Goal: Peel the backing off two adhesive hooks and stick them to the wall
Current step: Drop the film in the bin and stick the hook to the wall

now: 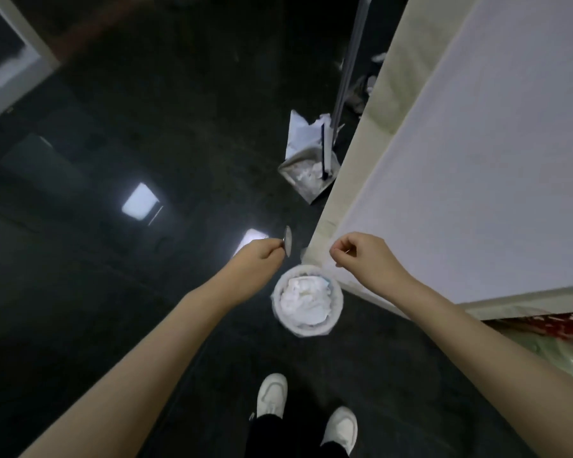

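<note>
My left hand point(262, 257) pinches a small round adhesive hook point(287, 241), seen edge-on, above the dark floor. My right hand point(361, 252) is held beside it, fingers curled and pinched together; something thin may be between the fingertips, but it is too small to make out. Both hands hover just above a round waste bin point(280, 317) full of white paper. The white wall panel point(477, 160) rises directly to the right of my right hand.
A dustpan point(306, 175) with crumpled paper and a long pole stands on the floor further ahead by the wall's cream edge point(354, 166). My white shoes point(272, 395) are below. A red patterned cloth point(543, 325) lies at the right.
</note>
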